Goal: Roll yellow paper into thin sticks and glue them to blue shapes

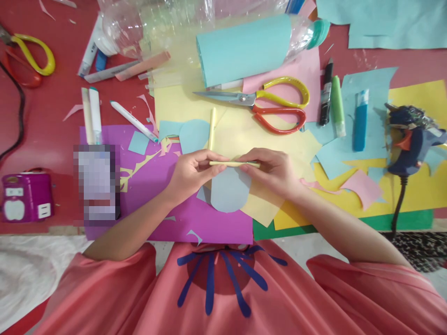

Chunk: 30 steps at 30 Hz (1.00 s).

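Between the fingers of both hands I hold a thin pale-yellow paper roll (228, 164) level, left to right. My left hand (190, 173) pinches its left part, and my right hand (270, 168) pinches the right part. Just below the roll lies a light-blue rounded paper piece (230, 190). A second thin yellow paper roll (212, 128) rests above my left fingers, pointing away from me. Scissors (251, 98) with yellow and red handles lie beyond my right hand, on pale-yellow paper (293, 149).
A clear bottle wrapped in light-blue paper (244, 49) lies at the back. To the right is a dark-blue glue gun (407, 139) with a cord; a blurred-out phone-like object (96, 184) is left. Purple paper (146, 200), markers and paper scraps surround my hands. More scissors (35, 56) lie far left.
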Each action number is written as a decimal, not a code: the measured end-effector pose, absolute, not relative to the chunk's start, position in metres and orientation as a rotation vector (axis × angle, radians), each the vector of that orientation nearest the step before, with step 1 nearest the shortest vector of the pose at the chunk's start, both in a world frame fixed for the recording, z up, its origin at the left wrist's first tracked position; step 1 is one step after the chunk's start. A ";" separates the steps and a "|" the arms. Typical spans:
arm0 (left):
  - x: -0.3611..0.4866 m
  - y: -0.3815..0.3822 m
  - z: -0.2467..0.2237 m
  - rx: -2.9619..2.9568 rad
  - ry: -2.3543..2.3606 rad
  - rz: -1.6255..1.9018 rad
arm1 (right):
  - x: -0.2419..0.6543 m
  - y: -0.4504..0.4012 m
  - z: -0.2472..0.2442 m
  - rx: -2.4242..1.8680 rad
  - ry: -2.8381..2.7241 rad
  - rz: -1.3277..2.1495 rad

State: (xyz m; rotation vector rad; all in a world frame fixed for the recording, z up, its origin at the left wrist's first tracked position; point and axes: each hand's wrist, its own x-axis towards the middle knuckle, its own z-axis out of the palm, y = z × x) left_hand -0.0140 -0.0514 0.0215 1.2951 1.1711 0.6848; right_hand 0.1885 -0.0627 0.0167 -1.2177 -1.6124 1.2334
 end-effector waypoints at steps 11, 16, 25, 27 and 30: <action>-0.013 -0.051 0.022 1.232 1.154 0.688 | 0.191 -0.063 0.017 -1.210 -1.681 1.196; -0.012 -0.051 0.025 1.199 1.180 0.696 | 0.191 -0.063 0.018 -1.212 -1.676 1.191; -0.013 -0.052 0.025 1.207 1.225 0.750 | 0.194 -0.063 0.017 -1.208 -1.641 1.188; -0.013 -0.052 0.025 1.215 1.217 0.757 | 0.194 -0.063 0.017 -1.217 -1.631 1.200; -0.013 -0.052 0.025 1.221 1.250 0.775 | 0.193 -0.063 0.016 -1.254 -1.571 1.222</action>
